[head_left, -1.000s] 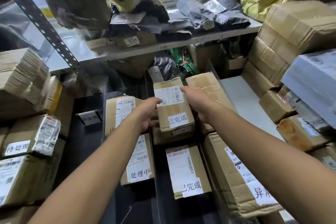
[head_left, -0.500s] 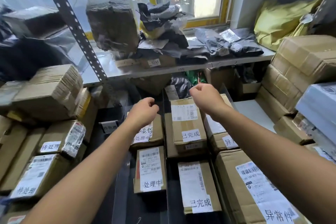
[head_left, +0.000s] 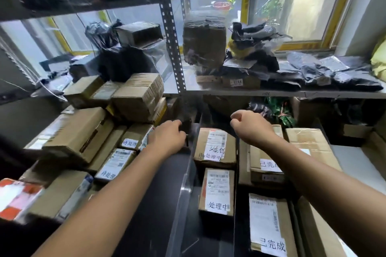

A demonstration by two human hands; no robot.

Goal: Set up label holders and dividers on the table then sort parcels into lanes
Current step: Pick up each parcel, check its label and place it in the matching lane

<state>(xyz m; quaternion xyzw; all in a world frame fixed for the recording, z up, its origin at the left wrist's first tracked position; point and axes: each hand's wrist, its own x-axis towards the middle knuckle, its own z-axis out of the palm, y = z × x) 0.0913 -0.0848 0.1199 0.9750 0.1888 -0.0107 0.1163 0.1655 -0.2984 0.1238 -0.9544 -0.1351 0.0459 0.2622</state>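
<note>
Held out over the far end of the counter (head_left: 154,204): left hand (head_left: 167,139) curled against a dark blurred thing (head_left: 186,126), cannot tell whether gripping; right hand (head_left: 248,127) fisted, holding nothing. Just left of the left hand, stacked parcels (head_left: 133,139), long axes slanting away. Likely next: lifting one rightward onto bare counter beside the clear divider (head_left: 183,192).

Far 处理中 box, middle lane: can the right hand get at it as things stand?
Likely yes. The right hand hovers just above and right of the box, apparently holding nothing; the box top is bare, nothing between them.
</note>
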